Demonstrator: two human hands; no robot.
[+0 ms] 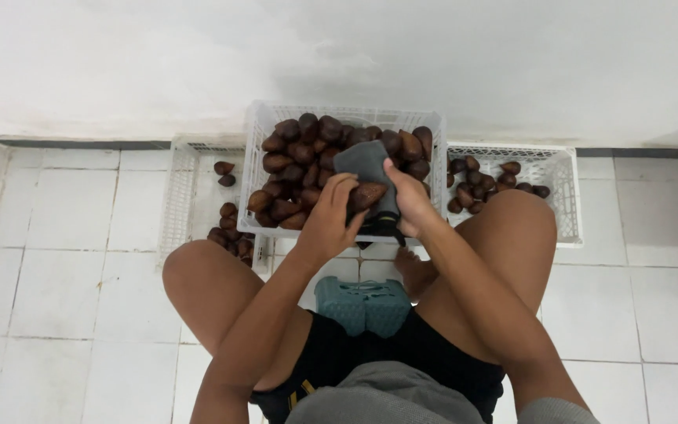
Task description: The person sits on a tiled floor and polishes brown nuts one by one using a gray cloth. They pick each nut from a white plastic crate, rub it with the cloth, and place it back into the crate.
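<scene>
the left hand point(329, 216) curls its fingers round a brown scaly pointed fruit point(366, 195), while the right hand point(408, 196) grips a grey cloth point(366, 166) folded against that fruit, just above the near rim of the white plastic lattice crate point(254, 137) heaped with the same fruit. left of that crate lies a second white crate point(176, 196) holding few fruits; right of it a third point(565, 188). the bare knees hide both side crates' near corners. a teal plastic stool point(364, 305) sits below the central crate.
</scene>
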